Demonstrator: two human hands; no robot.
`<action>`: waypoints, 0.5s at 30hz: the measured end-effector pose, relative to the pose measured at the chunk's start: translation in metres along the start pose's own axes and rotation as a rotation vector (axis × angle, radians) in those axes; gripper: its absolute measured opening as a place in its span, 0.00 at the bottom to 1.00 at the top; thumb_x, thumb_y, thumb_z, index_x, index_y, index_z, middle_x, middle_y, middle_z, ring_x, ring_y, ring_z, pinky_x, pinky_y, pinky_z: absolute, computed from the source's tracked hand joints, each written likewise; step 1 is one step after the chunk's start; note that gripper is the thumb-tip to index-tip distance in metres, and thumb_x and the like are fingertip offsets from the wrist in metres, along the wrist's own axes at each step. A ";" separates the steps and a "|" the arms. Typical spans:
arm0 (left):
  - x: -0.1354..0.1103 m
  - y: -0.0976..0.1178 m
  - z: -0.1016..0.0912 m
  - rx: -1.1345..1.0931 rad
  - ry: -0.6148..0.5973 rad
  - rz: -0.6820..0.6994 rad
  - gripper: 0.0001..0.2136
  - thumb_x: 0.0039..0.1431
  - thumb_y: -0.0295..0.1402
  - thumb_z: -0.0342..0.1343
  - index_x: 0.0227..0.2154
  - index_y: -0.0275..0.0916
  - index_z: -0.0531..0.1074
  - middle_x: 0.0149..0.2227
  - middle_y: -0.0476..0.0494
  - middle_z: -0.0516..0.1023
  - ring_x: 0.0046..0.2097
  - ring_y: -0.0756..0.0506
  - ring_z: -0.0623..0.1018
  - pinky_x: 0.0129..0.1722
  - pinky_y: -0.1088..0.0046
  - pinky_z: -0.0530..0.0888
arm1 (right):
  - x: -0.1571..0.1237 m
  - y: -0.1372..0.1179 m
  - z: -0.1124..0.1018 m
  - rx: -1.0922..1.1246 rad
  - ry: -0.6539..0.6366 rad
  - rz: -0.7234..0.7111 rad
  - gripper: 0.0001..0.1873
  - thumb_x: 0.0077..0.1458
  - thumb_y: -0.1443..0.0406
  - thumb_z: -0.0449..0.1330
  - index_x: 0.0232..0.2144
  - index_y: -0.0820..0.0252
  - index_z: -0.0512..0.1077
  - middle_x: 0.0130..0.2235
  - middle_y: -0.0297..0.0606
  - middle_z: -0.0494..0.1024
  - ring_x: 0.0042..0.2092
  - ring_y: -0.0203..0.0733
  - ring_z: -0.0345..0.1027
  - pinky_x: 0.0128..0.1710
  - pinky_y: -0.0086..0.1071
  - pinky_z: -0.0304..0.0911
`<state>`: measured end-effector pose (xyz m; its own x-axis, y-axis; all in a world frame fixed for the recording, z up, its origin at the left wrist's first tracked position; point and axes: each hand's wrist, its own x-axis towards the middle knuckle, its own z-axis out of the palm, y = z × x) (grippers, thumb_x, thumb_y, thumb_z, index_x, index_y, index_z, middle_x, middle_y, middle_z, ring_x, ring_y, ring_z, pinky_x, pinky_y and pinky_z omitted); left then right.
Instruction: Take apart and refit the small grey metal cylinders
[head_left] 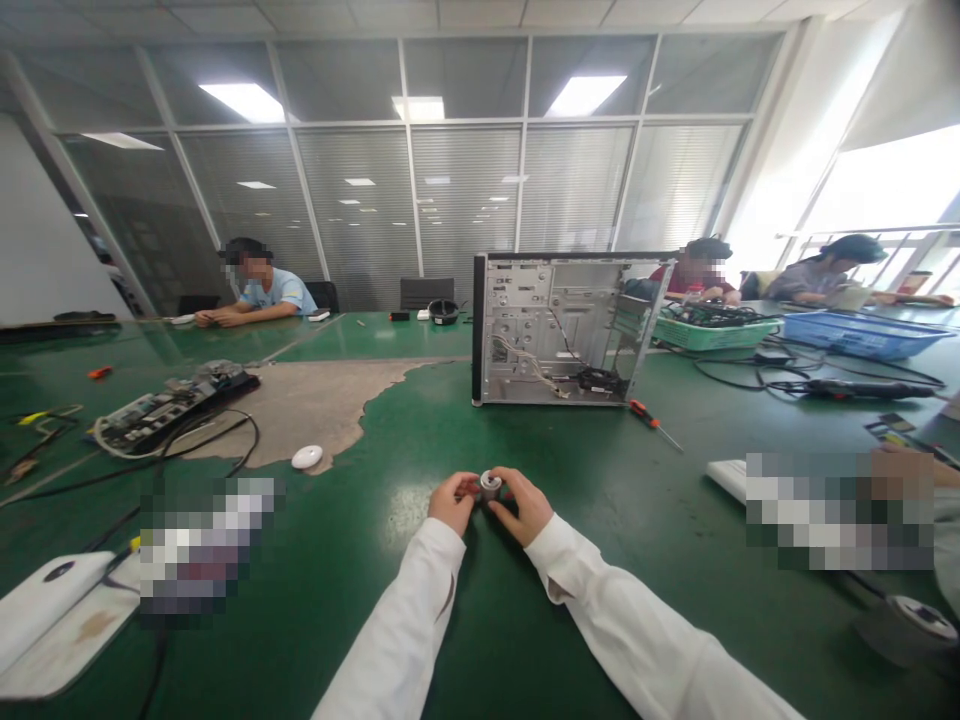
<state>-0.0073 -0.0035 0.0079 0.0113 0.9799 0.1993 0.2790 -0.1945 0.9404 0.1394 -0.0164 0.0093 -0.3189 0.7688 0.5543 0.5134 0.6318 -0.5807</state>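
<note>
A small grey cylinder with a pale rim and a dark spot on top (490, 487) sits low over the green tabletop, between my two hands. From the left, my left hand (453, 502) has its bent fingertips against the cylinder's side. My right hand (522, 506) curves around it from the right, thumb in front and index finger at the top edge. Both hands are closed on it, though the far fingers are partly hidden. What kind of part the cylinder is cannot be made out. Beyond the hands stands an opened computer case (559, 330) with cables inside.
An orange-handled screwdriver (654, 424) lies beside the case. A round white piece (307, 457) and a long circuit assembly (176, 408) are on the left. Green (716, 336) and blue (862, 338) baskets stand at the back right. Several people sit around the table.
</note>
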 end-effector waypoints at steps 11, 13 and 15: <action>-0.003 -0.004 0.003 0.138 -0.060 0.077 0.19 0.34 0.17 0.45 0.32 0.37 0.69 0.30 0.46 0.73 0.34 0.49 0.71 0.31 0.76 0.66 | 0.004 0.008 0.004 0.502 0.151 0.358 0.19 0.35 0.66 0.56 0.34 0.54 0.56 0.30 0.30 0.68 0.31 0.35 0.64 0.27 0.29 0.60; -0.002 -0.004 0.002 0.166 -0.078 0.080 0.19 0.34 0.17 0.45 0.33 0.36 0.68 0.30 0.45 0.73 0.34 0.48 0.71 0.31 0.76 0.66 | 0.005 0.013 0.005 0.713 0.181 0.444 0.21 0.34 0.64 0.58 0.33 0.55 0.55 0.27 0.29 0.68 0.28 0.34 0.64 0.25 0.28 0.60; -0.002 -0.004 0.002 0.181 -0.081 0.079 0.19 0.34 0.18 0.45 0.33 0.36 0.68 0.30 0.45 0.72 0.34 0.48 0.71 0.31 0.75 0.66 | 0.006 0.018 0.006 0.899 0.190 0.513 0.23 0.32 0.63 0.60 0.33 0.55 0.54 0.24 0.28 0.68 0.24 0.32 0.63 0.23 0.27 0.59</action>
<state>-0.0067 -0.0044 0.0034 0.1149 0.9637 0.2410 0.4418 -0.2669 0.8565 0.1419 0.0002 -0.0006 -0.0602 0.9859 0.1559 -0.2530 0.1360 -0.9579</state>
